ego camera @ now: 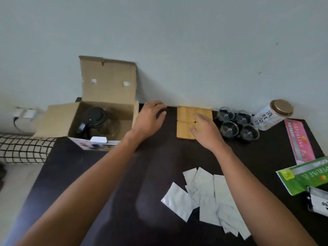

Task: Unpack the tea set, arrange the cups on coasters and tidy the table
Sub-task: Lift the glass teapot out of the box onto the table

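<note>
Judging by how things lie, you are partway through: the four coasters (188,121) are already out and pushed together into a square block at the far edge of the dark table (110,192), and the four glass cups (238,125) stand clustered just to the right of them, none yet on a coaster. The teapot (97,121) is not unpacked; it sits inside the open cardboard box (106,96) at the table's far left corner, lid flap up. Your right hand (205,132) is over the near right part of the coaster block with fingers stretched out and nothing held, though I cannot tell whether it touches the wood. Your left hand (150,118) is between the box and the coasters, fingers loosely bent and spread, empty. What remains, I would say, is spreading the coasters, setting a cup on each, lifting out the teapot and clearing the loose white wrappers (205,197) strewn on the near side of the table. Also on the table, to the right, are a patterned jar with a gold lid (273,114), a pink carton (298,139) and a green carton (305,176). The table stands against a plain pale wall (177,41), and a checked cushion (23,148) lies off its left edge.
</note>
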